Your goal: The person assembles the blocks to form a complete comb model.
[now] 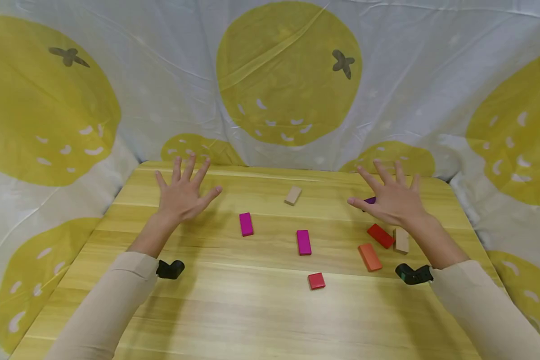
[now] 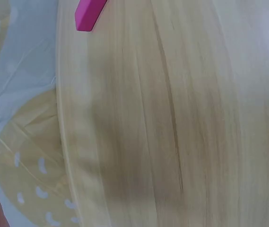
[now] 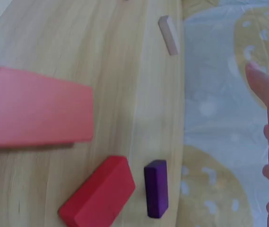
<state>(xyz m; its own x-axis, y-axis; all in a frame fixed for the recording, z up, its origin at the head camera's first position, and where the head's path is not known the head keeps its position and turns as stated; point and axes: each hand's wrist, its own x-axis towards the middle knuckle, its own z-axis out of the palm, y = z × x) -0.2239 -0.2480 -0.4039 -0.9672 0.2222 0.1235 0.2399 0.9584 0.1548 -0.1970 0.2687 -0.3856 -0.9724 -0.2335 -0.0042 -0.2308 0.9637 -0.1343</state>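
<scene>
My left hand (image 1: 180, 197) is held over the left part of the table with its fingers spread, holding nothing. A magenta block (image 1: 246, 224) lies to its right. Over the right part, my right hand (image 1: 393, 197) is also spread and holds nothing. It partly hides a purple block (image 1: 370, 201), seen whole in the right wrist view (image 3: 156, 189). Below that hand lie a red block (image 1: 380, 236), a plain wooden block (image 1: 401, 240) and an orange block (image 1: 370, 257). Mid-table are a second magenta block (image 1: 303, 242), a small red block (image 1: 316, 281) and another plain wooden block (image 1: 292, 195).
The wood-grain table (image 1: 234, 315) has rounded far corners. A white cloth (image 1: 171, 60) printed with large yellow fruit hangs behind it and down both sides. Black wrist-camera mounts (image 1: 171, 269) sit at both sleeve cuffs.
</scene>
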